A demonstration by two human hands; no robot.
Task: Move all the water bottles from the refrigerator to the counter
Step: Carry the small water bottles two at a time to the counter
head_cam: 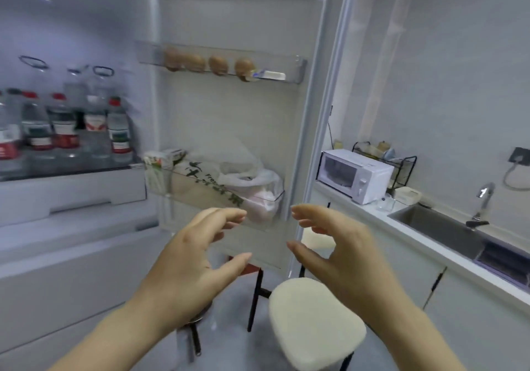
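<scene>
At nine o'clock, inside the open refrigerator [86,26], the water bottles [60,124] are shelved: at least five small ones are counted, with three larger behind. The table [430,244] lies at three o'clock. At six o'clock the left hand [189,261] and right hand [344,256] are held empty, fingers [229,216] spread wide. One bottle per hand is best gripped mid-body.

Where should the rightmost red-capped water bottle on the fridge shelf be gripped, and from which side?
Grip the rightmost bottle around its labelled middle, coming from the open front of the shelf. It stands upright at the row's end, with other bottles close on its left and behind, so front and right sides look free.
</scene>
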